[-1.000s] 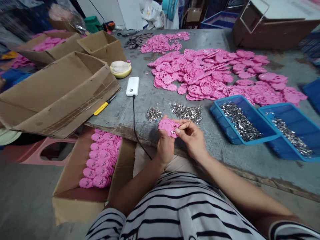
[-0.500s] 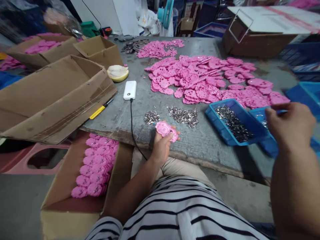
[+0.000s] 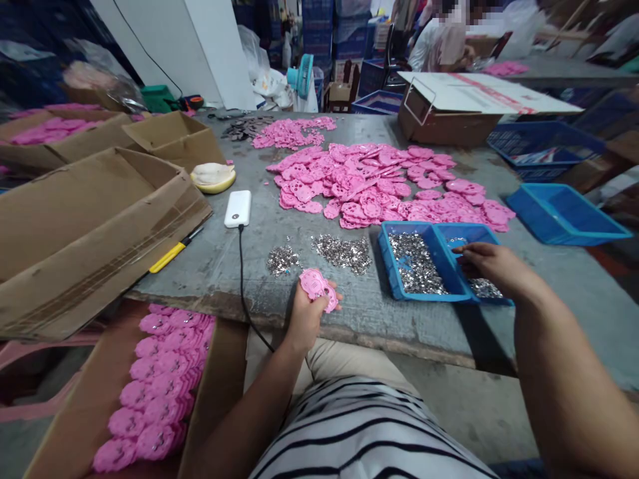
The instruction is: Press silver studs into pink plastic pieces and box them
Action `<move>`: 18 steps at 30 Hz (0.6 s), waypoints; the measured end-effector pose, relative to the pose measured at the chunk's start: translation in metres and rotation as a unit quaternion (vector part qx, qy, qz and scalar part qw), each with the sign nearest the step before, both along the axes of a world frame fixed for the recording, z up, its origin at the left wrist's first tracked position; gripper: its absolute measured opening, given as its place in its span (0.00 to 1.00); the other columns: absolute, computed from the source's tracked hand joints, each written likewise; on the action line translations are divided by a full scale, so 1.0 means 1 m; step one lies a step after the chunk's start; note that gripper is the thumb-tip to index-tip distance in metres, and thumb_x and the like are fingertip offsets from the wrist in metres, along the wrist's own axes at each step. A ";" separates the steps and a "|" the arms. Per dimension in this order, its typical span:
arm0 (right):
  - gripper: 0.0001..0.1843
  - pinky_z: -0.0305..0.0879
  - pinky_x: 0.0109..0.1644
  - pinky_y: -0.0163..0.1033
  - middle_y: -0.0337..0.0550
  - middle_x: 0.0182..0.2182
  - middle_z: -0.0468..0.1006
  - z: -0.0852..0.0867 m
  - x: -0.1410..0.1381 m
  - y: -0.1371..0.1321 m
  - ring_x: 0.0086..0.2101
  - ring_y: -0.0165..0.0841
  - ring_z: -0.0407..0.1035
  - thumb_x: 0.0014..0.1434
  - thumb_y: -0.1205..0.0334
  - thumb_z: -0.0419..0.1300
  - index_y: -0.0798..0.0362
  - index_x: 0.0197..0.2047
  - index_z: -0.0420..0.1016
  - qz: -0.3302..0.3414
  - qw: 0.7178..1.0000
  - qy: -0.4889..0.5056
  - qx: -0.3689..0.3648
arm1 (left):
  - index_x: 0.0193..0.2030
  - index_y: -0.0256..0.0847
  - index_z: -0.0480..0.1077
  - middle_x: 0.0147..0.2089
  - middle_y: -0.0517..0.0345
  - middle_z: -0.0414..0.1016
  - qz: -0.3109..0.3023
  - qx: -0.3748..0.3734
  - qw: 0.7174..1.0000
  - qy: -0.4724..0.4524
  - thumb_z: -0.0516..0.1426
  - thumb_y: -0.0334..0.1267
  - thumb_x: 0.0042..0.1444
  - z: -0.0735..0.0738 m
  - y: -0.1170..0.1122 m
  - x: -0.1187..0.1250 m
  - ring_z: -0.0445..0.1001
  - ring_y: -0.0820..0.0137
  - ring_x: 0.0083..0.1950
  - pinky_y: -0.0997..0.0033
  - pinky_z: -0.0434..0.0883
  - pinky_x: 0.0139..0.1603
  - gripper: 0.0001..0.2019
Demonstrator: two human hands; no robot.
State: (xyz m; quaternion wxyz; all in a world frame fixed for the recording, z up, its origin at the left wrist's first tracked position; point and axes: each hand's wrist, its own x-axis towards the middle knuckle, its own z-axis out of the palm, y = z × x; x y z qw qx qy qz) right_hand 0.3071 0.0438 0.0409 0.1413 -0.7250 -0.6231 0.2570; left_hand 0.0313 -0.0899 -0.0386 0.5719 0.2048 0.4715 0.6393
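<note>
My left hand (image 3: 304, 318) grips a pink plastic piece (image 3: 317, 289) at the near edge of the grey table (image 3: 249, 253). My right hand (image 3: 492, 266) reaches into the right blue tray (image 3: 469, 234) of small silver metal parts, fingers curled down among them; what they pinch is hidden. A second blue tray (image 3: 389, 256) of silver parts sits just left of it. Two loose heaps of silver parts (image 3: 342, 251) lie on the table beyond my left hand. A big spread of pink pieces (image 3: 369, 183) covers the table's middle.
A white power bank (image 3: 237, 208) with a black cable lies left of centre, by a yellow cutter (image 3: 172, 253). Open cardboard boxes (image 3: 90, 219) stand at the left; one below the table holds stacked pink pieces (image 3: 150, 392). An empty blue tray (image 3: 562, 213) and a carton (image 3: 449, 110) sit at right. A person sits far back.
My right hand left the pink piece, swung right and came down into the right blue tray. The left hand kept hold of the pink piece. The view tilted up.
</note>
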 end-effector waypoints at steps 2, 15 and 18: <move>0.12 0.68 0.35 0.32 0.51 0.34 0.79 -0.001 -0.001 0.001 0.29 0.30 0.72 0.60 0.70 0.51 0.60 0.43 0.72 -0.002 0.998 -0.047 -0.045 | 0.48 0.42 0.59 0.36 0.60 0.73 -0.001 -0.004 1.000 0.002 0.59 0.31 0.38 -0.001 0.000 0.000 0.76 0.68 0.32 0.71 0.72 0.29 0.27; 0.17 0.64 0.37 0.38 0.56 0.46 0.78 -0.011 -0.007 0.003 0.45 0.45 0.74 0.59 0.64 0.51 0.53 0.49 0.76 0.041 0.944 -0.306 -0.117 | 0.48 0.42 0.59 0.36 0.60 0.73 0.002 0.003 1.000 0.018 0.58 0.32 0.38 -0.007 -0.001 0.000 0.75 0.69 0.32 0.71 0.72 0.29 0.27; 0.19 0.64 0.37 0.39 0.57 0.47 0.78 -0.010 -0.008 0.003 0.45 0.46 0.74 0.59 0.66 0.50 0.52 0.51 0.74 0.045 0.943 -0.309 -0.115 | 0.48 0.41 0.59 0.36 0.59 0.73 0.003 -0.001 1.000 0.019 0.58 0.32 0.37 -0.008 0.000 0.000 0.75 0.68 0.32 0.70 0.73 0.28 0.27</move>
